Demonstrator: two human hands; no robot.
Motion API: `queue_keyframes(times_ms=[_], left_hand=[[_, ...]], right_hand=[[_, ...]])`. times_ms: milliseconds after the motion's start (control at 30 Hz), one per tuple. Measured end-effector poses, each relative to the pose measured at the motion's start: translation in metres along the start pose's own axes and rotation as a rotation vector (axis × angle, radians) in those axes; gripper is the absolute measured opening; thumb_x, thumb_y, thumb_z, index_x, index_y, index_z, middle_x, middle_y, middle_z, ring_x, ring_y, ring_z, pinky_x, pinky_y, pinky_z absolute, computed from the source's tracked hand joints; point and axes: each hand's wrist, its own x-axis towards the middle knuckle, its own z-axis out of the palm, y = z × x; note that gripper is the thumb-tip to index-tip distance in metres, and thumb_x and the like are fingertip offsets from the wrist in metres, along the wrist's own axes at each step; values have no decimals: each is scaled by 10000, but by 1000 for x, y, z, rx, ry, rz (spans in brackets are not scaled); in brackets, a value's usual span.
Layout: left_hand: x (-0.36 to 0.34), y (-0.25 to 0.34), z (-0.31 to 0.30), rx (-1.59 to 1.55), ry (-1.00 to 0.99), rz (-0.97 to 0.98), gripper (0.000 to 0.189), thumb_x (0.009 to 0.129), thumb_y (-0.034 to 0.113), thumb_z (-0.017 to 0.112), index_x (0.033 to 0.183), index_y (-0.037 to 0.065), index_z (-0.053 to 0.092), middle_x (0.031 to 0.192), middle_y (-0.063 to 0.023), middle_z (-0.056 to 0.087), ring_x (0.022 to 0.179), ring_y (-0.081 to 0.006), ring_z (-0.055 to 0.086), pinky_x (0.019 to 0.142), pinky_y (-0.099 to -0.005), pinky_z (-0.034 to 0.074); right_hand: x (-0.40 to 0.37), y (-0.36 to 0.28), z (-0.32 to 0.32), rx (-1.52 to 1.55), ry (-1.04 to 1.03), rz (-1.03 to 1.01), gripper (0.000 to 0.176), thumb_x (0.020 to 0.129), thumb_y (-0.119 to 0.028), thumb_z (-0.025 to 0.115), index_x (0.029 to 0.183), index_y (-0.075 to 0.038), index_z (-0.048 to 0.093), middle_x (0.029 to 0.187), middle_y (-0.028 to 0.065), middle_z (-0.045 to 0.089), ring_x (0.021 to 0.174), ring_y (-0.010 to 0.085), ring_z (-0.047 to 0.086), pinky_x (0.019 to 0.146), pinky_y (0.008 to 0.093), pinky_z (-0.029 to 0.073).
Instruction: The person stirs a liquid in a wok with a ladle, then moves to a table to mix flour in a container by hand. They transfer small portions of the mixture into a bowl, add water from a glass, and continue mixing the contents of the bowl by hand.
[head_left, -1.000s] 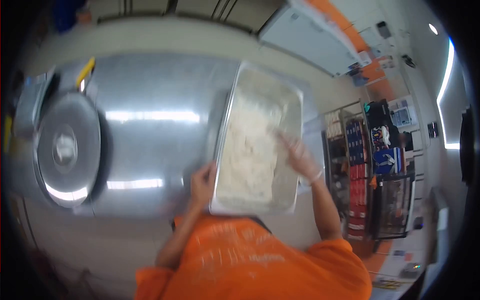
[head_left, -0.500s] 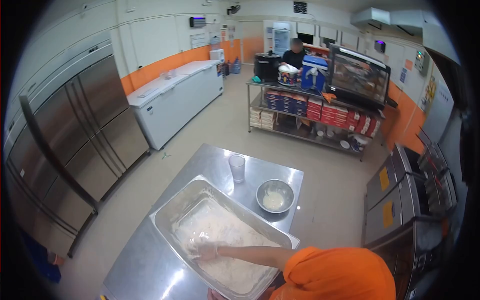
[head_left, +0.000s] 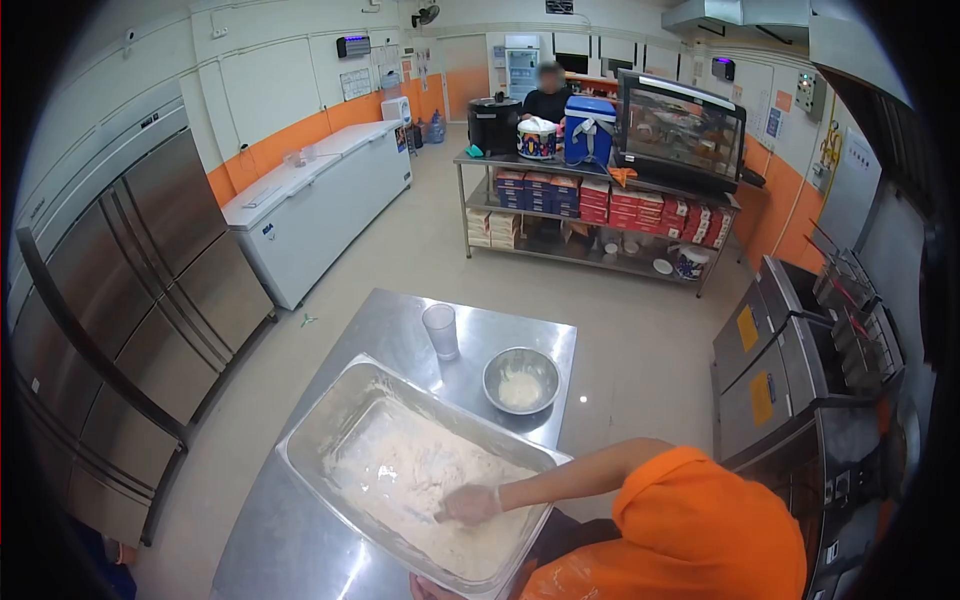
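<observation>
A deep metal tray (head_left: 330, 400) holds pale flour (head_left: 400, 470) spread thick across its bottom. In the flour, toward the tray's near right side, is my right hand (head_left: 472, 505) in a clear plastic glove. Its fingers curl down into the flour, their tips partly buried. My left hand (head_left: 428, 588) grips the near side of the tray low at the bottom of the view, mostly cut off. Beyond the tray stand a clear tumbler (head_left: 440, 332) and a steel bowl (head_left: 521, 381) with some pale batter-like stuff in it.
The tray sits on a steel table (head_left: 385, 312). Steel refrigerators (head_left: 150, 250) line the left, with white chest freezers (head_left: 320, 210) behind. A shelf (head_left: 570, 220) with boxes stands ahead, a person (head_left: 547, 100) behind it. Fryers (head_left: 770, 360) stand at right.
My right hand has moved through the flour, nearer the tray's right end, and its fingers are more curled. My view has shifted slightly. My left hand stays at the tray's near side.
</observation>
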Motion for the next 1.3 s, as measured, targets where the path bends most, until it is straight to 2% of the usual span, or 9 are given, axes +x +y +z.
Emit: queue_keyframes(times_ms=[67,300,533,633,733,833,967,1067,1300], left_hand=[[4,-10,1,-97,-17,30,316,955,148,547,1122,-114,603,1042,-208,655,885,-267,606,798,-358,489],[6,4,3,-33,-19,-59,336,958,169,545,1110,-127,599,1031,-219,647,904,-286,601,813,-367,486],[16,-17,25,-328,-51,-76,308,978,123,488,1120,-136,577,1067,-190,642,933,-226,619,853,-331,481],[16,-24,14,-230,-39,-30,287,982,106,486,1142,-111,586,1043,-184,662,942,-209,617,866,-326,478],[20,-39,6,-250,-79,67,274,961,137,528,1153,-38,613,881,-227,684,750,-147,641,670,-313,504],[10,-31,14,-355,10,13,259,946,167,544,1132,7,627,753,-252,621,562,-314,615,546,-362,452],[23,-46,26,-388,36,30,252,926,102,558,1146,3,628,960,-265,625,652,-237,660,625,-352,492],[26,-32,6,-408,-17,-26,259,915,90,557,1152,10,624,870,-273,610,694,-392,619,653,-394,475],[26,-26,-5,-460,-67,-43,268,828,-7,557,1081,-57,628,926,-277,627,835,-422,622,719,-406,511]], right_hand=[[-35,-2,-14,-357,345,105,915,592,-557,750,1369,-194,430,1218,284,528,1048,467,573,879,534,483],[-61,-21,12,-196,126,228,954,603,-469,800,1401,-219,342,1479,263,223,1280,509,399,921,536,481],[-53,-10,44,-27,286,-32,617,744,-256,725,1290,-90,491,1102,245,597,925,372,641,709,446,542],[-69,-36,-14,228,177,261,716,751,-292,706,1363,-26,447,892,268,662,918,347,651,831,425,504],[-75,-14,-16,30,381,33,826,792,-439,727,1395,17,393,1153,250,624,989,311,645,883,382,505],[-94,84,-48,994,-79,8,658,919,-299,594,1458,-49,313,1343,247,475,1222,296,513,1046,347,396],[4,108,-67,-308,318,49,579,957,-164,504,1464,-25,261,1486,191,335,1375,357,314,1142,432,256],[107,207,3,-674,570,-280,613,959,-261,512,1478,-62,253,1498,161,327,1395,353,270,1166,438,191],[-17,21,6,301,120,-290,599,890,-141,615,1425,-39,365,1451,114,409,1298,277,426,1048,385,358]])
